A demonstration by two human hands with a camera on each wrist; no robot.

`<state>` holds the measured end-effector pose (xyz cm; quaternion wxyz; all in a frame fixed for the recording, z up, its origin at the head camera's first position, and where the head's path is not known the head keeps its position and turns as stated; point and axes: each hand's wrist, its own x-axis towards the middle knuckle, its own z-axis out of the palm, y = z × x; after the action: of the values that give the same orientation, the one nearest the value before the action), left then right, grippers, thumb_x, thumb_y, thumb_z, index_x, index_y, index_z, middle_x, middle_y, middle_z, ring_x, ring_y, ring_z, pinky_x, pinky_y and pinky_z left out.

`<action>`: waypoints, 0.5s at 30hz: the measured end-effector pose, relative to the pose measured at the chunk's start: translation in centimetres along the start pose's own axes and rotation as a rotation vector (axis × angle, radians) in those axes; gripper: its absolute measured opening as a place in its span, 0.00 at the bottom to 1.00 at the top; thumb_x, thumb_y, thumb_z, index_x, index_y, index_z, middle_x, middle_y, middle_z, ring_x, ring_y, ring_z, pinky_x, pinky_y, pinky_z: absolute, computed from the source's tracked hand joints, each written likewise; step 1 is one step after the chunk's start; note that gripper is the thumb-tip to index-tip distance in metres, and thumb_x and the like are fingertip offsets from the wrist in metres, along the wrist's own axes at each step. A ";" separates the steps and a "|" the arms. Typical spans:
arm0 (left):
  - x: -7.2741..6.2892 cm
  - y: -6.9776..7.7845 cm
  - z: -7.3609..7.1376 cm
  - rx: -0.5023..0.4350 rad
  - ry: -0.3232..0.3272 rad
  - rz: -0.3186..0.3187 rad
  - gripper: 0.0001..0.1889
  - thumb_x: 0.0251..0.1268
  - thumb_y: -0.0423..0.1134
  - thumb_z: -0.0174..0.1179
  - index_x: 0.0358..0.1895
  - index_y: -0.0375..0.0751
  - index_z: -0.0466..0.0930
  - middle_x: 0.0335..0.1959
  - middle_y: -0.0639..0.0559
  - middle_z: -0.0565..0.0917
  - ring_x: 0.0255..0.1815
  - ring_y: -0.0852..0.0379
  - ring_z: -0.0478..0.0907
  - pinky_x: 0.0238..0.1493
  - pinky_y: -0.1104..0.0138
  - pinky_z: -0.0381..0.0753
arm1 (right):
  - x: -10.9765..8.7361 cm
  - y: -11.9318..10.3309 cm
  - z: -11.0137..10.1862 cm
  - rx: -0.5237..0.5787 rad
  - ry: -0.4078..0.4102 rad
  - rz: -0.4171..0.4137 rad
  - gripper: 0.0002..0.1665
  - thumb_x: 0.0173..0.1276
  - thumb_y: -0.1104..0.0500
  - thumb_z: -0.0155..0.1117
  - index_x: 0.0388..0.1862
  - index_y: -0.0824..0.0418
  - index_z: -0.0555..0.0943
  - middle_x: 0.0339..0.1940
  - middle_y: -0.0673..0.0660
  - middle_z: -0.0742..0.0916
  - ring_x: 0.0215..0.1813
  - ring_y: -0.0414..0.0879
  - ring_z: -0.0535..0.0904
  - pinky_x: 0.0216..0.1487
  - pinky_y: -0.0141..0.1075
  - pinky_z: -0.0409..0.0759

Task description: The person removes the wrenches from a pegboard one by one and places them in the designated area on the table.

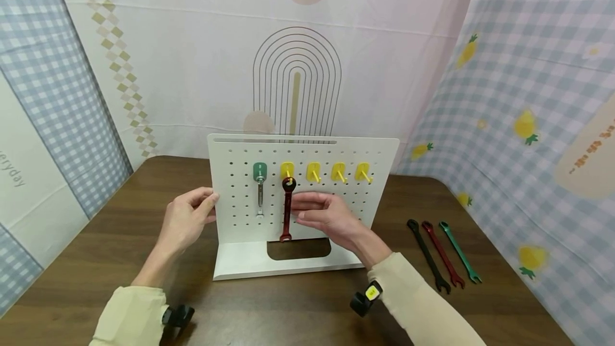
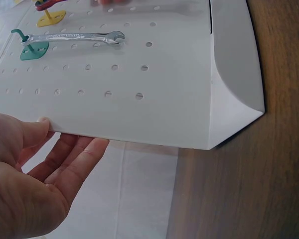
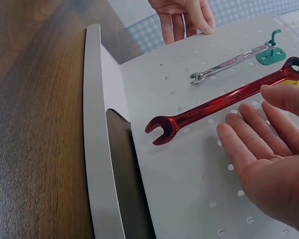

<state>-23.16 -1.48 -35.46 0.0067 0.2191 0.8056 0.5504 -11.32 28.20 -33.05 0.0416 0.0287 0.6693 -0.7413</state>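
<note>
A white pegboard stands upright on its base. My left hand pinches its left edge, thumb in front and fingers behind, as the left wrist view shows. A small silver wrench hangs from the green hook. Beside it, a larger red wrench hangs by its ring end on the first yellow hook, open end down. Just right of the red wrench is my right hand, palm turned up and fingers extended, with the thumb close to the shaft.
Three more yellow hooks line the board to the right. On the brown table, right of the board, lie a black wrench, another red wrench and a green wrench. Patterned cloth hangs behind.
</note>
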 end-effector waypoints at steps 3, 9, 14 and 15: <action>0.0 0.0 0.0 0.001 0.000 0.002 0.14 0.83 0.40 0.57 0.56 0.32 0.85 0.45 0.37 0.87 0.42 0.52 0.84 0.44 0.68 0.94 | 0.2 0.0 0.3 -0.014 -0.006 0.005 0.31 0.72 0.76 0.62 0.73 0.74 0.73 0.67 0.67 0.85 0.62 0.46 0.85 0.70 0.43 0.85; 0.0 0.1 0.1 0.003 0.001 -0.002 0.14 0.84 0.40 0.56 0.56 0.33 0.85 0.44 0.37 0.87 0.41 0.54 0.84 0.44 0.68 0.94 | 0.5 0.0 0.6 -0.008 -0.033 0.014 0.29 0.72 0.76 0.62 0.72 0.74 0.74 0.68 0.70 0.83 0.61 0.48 0.86 0.70 0.43 0.85; 0.0 0.1 0.0 0.005 0.004 -0.012 0.14 0.84 0.40 0.56 0.56 0.33 0.85 0.43 0.38 0.87 0.41 0.56 0.83 0.44 0.68 0.94 | 0.4 0.0 1.0 0.009 -0.067 0.006 0.28 0.72 0.76 0.62 0.71 0.75 0.75 0.68 0.72 0.83 0.64 0.53 0.86 0.69 0.44 0.85; 0.0 0.1 0.0 0.005 0.003 -0.012 0.14 0.84 0.40 0.56 0.56 0.33 0.85 0.43 0.38 0.86 0.41 0.55 0.83 0.44 0.68 0.94 | 0.4 0.1 1.0 0.007 -0.068 0.006 0.28 0.72 0.75 0.63 0.70 0.75 0.75 0.68 0.72 0.83 0.64 0.54 0.86 0.69 0.44 0.86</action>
<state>-23.15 -1.41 -35.39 0.0081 0.2132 0.8084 0.5485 -11.68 27.18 -33.04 0.0663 0.0057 0.6648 -0.7440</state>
